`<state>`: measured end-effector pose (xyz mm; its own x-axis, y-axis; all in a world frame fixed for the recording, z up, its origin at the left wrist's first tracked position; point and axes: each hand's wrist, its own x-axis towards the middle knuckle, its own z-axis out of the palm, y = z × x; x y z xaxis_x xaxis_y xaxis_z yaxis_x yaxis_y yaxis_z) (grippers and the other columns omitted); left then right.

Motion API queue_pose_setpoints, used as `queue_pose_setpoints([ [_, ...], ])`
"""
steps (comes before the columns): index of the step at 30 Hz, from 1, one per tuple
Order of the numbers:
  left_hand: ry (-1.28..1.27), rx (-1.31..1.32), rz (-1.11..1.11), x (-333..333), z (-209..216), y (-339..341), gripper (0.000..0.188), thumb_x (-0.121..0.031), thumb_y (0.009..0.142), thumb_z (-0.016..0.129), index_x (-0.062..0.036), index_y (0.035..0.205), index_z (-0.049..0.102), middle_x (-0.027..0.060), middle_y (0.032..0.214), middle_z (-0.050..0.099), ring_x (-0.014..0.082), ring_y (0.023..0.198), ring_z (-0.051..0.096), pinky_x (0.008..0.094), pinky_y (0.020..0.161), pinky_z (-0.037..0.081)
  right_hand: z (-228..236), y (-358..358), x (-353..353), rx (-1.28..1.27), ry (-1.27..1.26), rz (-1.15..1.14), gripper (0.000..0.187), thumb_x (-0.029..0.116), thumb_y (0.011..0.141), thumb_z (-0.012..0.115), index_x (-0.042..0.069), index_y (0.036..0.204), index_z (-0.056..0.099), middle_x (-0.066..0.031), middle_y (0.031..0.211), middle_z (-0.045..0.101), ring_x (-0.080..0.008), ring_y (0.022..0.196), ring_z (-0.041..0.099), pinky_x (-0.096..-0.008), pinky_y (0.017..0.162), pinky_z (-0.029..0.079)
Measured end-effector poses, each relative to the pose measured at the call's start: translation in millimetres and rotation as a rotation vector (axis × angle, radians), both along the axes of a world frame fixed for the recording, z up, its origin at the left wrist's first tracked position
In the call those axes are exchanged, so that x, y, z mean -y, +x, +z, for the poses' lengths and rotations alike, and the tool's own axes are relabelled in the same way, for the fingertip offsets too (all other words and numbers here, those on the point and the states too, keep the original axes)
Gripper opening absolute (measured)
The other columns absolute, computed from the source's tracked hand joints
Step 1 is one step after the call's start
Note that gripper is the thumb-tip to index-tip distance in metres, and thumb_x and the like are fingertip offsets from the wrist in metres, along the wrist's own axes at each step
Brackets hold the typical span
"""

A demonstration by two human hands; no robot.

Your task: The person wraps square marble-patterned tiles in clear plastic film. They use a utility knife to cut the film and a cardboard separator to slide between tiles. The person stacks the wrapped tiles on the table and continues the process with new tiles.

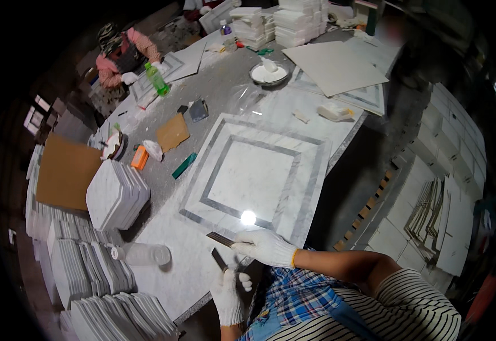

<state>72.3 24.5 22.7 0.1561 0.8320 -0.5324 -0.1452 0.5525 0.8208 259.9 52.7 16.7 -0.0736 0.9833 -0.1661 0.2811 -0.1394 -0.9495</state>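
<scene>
Right glove [266, 248] pinched shut on segmented blade strip [221, 238], near grey-banded marble panel [252, 169]. Left glove [228, 295] curled tight round dark flat blade [219, 260], just beside strip. Both over near side of table [171, 284]. Any print on orange box [139, 158], green bottle [157, 80] too small to read from here.

Gloves [267, 247] are white; apron [294, 295], blue plaid; panel [252, 173], grey-banded white.
</scene>
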Motion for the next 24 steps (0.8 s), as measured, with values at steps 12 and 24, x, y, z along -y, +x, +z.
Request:
queue_pose_setpoints([
  [12,-0.022,0.021,-0.301,-38,14,50,0.033,-0.024,0.105,0.052,0.0055,0.120,0.058,0.0052,0.084,0.066,0.0101,0.069,0.059,0.0238,0.064,0.050,-6,26,-11,-0.737,-0.398,-0.081,0.021,0.015,0.096,0.064,-0.003,0.105,0.064,-0.0047,0.080,0.064,-0.0110,0.062,0.058,-0.0281,0.055,0.047],
  [24,0.954,-0.876,-0.077,-97,-48,27,0.020,-0.012,0.086,0.068,0.0002,0.102,0.067,0.0181,0.093,0.067,0.0353,0.085,0.064,0.0421,0.077,0.051,-34,275,-170,0.482,0.089,-0.491,0.034,0.030,0.081,0.066,0.002,0.099,0.073,-0.0150,0.084,0.073,-0.0227,0.077,0.069,-0.0345,0.071,0.053],
])
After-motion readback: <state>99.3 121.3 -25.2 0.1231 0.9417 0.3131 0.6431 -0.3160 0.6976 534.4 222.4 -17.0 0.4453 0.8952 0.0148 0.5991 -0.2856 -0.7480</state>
